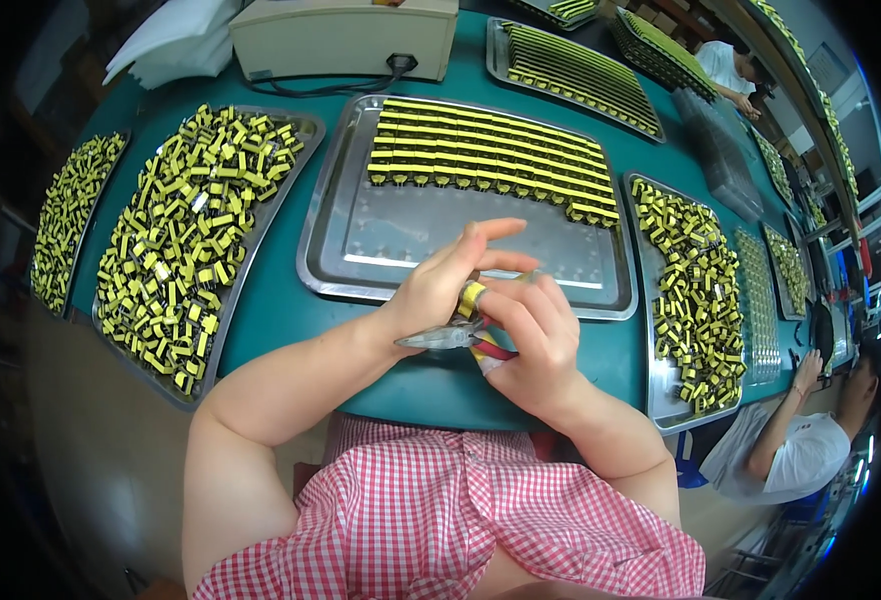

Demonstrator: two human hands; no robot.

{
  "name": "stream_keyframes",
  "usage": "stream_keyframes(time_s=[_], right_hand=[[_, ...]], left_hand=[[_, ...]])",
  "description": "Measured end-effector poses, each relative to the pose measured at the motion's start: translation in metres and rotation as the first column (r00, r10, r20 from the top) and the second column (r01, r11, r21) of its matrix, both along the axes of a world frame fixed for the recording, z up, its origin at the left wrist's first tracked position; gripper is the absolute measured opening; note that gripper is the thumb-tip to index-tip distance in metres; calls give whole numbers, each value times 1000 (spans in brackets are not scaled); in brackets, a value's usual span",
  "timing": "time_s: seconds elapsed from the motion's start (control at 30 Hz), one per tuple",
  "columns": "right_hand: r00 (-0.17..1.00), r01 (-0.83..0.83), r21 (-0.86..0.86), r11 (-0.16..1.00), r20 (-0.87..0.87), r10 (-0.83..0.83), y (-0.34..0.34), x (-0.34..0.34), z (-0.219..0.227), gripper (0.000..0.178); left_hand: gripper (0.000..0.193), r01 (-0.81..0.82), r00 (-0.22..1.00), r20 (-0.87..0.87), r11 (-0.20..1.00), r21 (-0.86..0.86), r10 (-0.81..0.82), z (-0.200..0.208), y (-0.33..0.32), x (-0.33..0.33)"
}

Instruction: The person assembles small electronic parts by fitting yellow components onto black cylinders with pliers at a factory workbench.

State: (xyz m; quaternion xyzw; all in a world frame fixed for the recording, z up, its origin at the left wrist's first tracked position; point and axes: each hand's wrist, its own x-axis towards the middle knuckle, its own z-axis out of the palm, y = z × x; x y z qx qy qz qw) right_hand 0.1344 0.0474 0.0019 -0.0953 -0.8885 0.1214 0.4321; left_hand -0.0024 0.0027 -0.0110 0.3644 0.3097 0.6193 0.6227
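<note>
Over the near edge of the middle tray, my two hands meet. My right hand is closed on small pliers with red handles, their metal jaws pointing left. A small yellow-and-black transformer sits between the hands, against my left hand and touching the right fingertips. Two left fingers stretch out to the right; the others are partly hidden, as is their grip on the part. In the tray's far half stand neat rows of the same yellow-topped transformers.
Trays of loose transformers flank the middle tray, one at left and one at right. A beige device with a black cable stands behind. More filled trays lie at far right. A co-worker sits on the right.
</note>
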Motion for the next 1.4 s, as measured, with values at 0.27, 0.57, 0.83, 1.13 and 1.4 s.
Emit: stream_keyframes(time_s=[0.27, 0.57, 0.83, 1.13, 1.4], right_hand=[[997, -18, -41, 999, -76, 15, 6, -3, -6, 38], [996, -36, -612, 790, -89, -23, 19, 17, 7, 39], [936, -348, -936, 45, -346, 60, 22, 11, 6, 43], [988, -132, -803, 582, -152, 14, 12, 12, 10, 41], [934, -131, -311, 941, -358, 12, 9, 13, 5, 42]], left_hand=[[47, -86, 981, -184, 982, -167, 55, 11, -2, -1], [40, -251, 954, -186, 966, -69, 234, 10, 7, -26], [31, -134, 911, -379, 985, 105, 164, 8, -2, -10], [20, -438, 877, -227, 899, -15, 424, -4, 12, -33], [41, -150, 446, -870, 976, 159, 210, -8, 44, -25]])
